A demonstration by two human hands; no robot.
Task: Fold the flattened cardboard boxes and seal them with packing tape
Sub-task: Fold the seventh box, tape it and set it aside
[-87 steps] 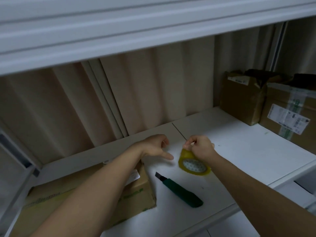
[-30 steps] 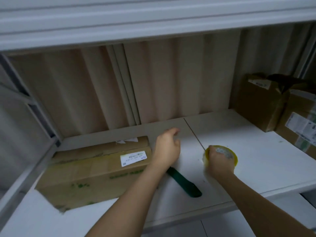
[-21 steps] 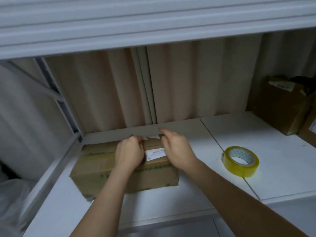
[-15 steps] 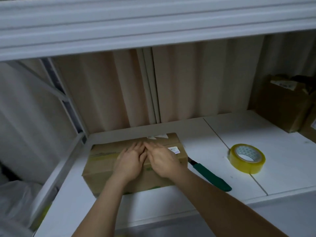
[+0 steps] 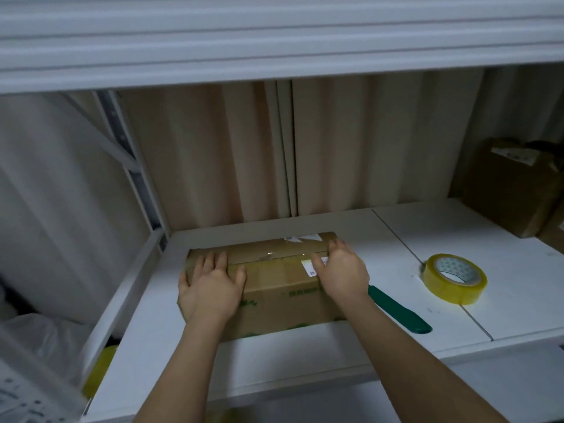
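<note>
A closed brown cardboard box (image 5: 274, 279) with green print and a white label lies on the white shelf (image 5: 427, 245), clear tape glinting along its top seam. My left hand (image 5: 210, 288) rests flat on the box's left end, fingers straight. My right hand (image 5: 341, 270) presses flat on the right end, over the label. A yellow roll of packing tape (image 5: 454, 277) lies flat on the shelf to the right, apart from both hands. A green-handled utility knife (image 5: 399, 312) lies between box and roll, its blade end hidden under my right wrist.
Brown cartons (image 5: 512, 190) stand at the back right of the shelf. A beige curtain (image 5: 229, 154) hangs behind. The white shelf upright (image 5: 128, 166) bounds the left side, with a white bag (image 5: 30, 328) below it. An upper shelf edge (image 5: 274, 56) runs overhead.
My right hand let go of the tape roll and both hands went to the box. From its middle they have slid apart along the top seam to its two ends.
</note>
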